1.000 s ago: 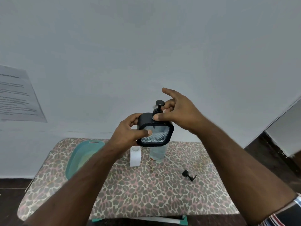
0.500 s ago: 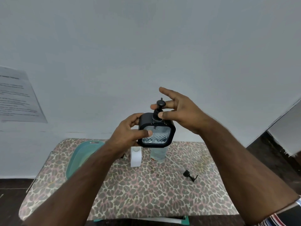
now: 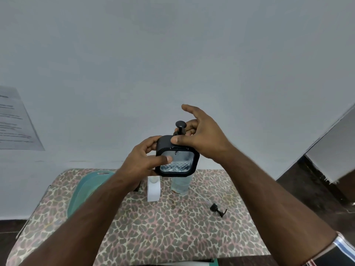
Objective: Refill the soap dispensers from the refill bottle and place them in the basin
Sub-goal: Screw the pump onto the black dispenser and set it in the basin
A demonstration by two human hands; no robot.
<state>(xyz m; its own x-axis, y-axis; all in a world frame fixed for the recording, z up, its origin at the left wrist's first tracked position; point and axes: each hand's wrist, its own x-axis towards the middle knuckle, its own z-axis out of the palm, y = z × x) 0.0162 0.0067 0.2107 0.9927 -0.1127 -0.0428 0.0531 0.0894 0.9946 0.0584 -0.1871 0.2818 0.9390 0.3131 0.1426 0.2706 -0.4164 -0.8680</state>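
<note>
Soap dispenser (image 3: pixel 176 156) held up in the air above the table (image 3: pixel 163 227), in front of the grey wall (image 3: pixel 172 54); black casing, clear patterned window facing the camera. Left hand (image 3: pixel 142 164) curled round its left side, thumb across the window, fingers wrapped behind. Right hand (image 3: pixel 199 135) at the top: thumb and bent fingers pinched round the base of the black pump (image 3: pixel 180 127), index finger lifted free. Pump collar hidden behind the thumb; seating of the pump not discernible.

Behind and below the dispenser, partly hidden: white bottle (image 3: pixel 153 191) with its cap end masked, clear bottle (image 3: pixel 181 184) with its upper part masked. Teal basin (image 3: pixel 86 189) at the table's left, largely covered by the left forearm; inside not visible. Loose black pump head (image 3: pixel 218 209) lying on the table to the right, well apart from the bottles. Paper sheet (image 3: pixel 17 120) on the wall cut off at the left edge, text unreadable. Bare table between the pump head and the near edge.
</note>
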